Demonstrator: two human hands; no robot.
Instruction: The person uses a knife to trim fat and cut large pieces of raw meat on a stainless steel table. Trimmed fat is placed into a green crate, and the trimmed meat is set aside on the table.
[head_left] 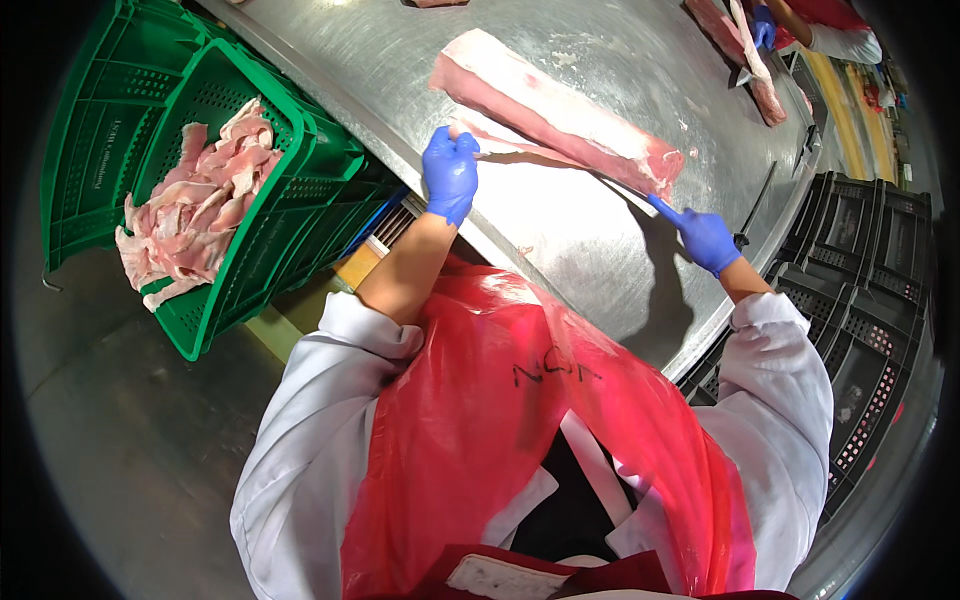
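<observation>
A long pork loin (560,105), pink with a pale fat side, lies slantwise on the steel table in front of me. Along its near edge runs a thin, partly loosened strip of meat (520,148). My left hand (450,175), in a blue glove, is closed on the left end of this strip. In my right hand (706,240), also blue-gloved, is a knife, with the index finger stretched along it. Its narrow blade (622,188) points left, low against the loin's near side by the right end. The handle is mostly hidden in the palm.
Left of the table, a green crate (290,190) holds a heap of pale meat trimmings (205,200). Black crates (850,270) stand at the right. A dark rod-like tool (762,200) lies near the right table edge (735,312). At the far right a co-worker's gloved hand (764,28) touches another meat piece (745,60).
</observation>
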